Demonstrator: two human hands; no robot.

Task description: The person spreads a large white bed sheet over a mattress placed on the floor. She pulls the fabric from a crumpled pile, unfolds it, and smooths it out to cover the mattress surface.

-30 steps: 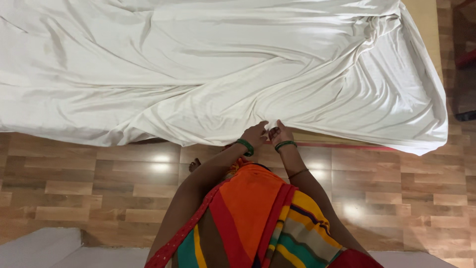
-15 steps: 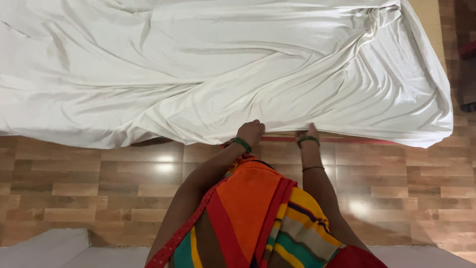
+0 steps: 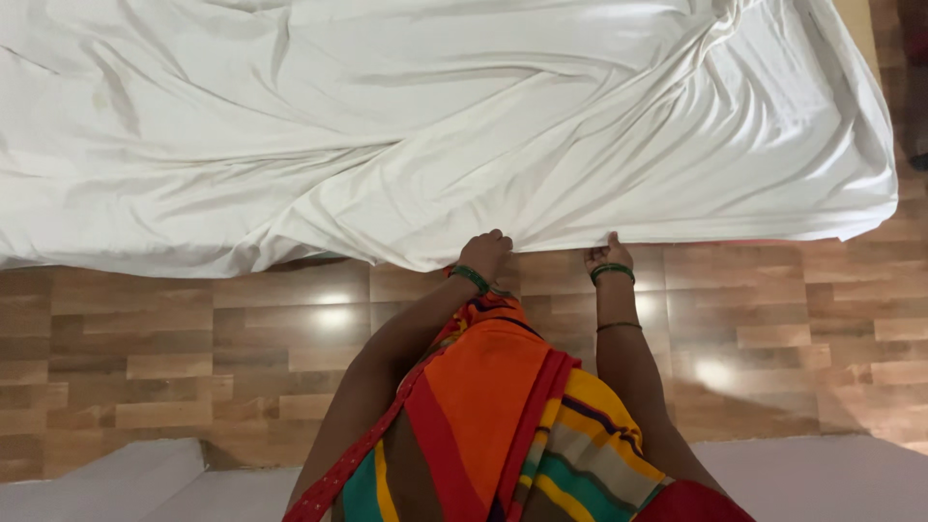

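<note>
A large wrinkled white bedsheet [image 3: 435, 126] covers the bed and hangs over its near edge. My left hand [image 3: 486, 251] grips the sheet's hanging edge, with a green bangle on the wrist. About a hand's width to the right, my right hand [image 3: 607, 256] holds the same edge, also with a green bangle. Both arms reach forward from my bright striped orange, red and green garment [image 3: 493, 416].
Glossy brown wood-pattern floor [image 3: 193, 338] runs between me and the bed. A pale grey flat surface [image 3: 106, 478] lies at the bottom left and bottom right. The bed's right end [image 3: 870, 164] shows at the right edge.
My hands started together on the sheet's edge; the right hand has slid rightwards along it and both have lifted the edge higher. The sheet's right side now lies flatter.
</note>
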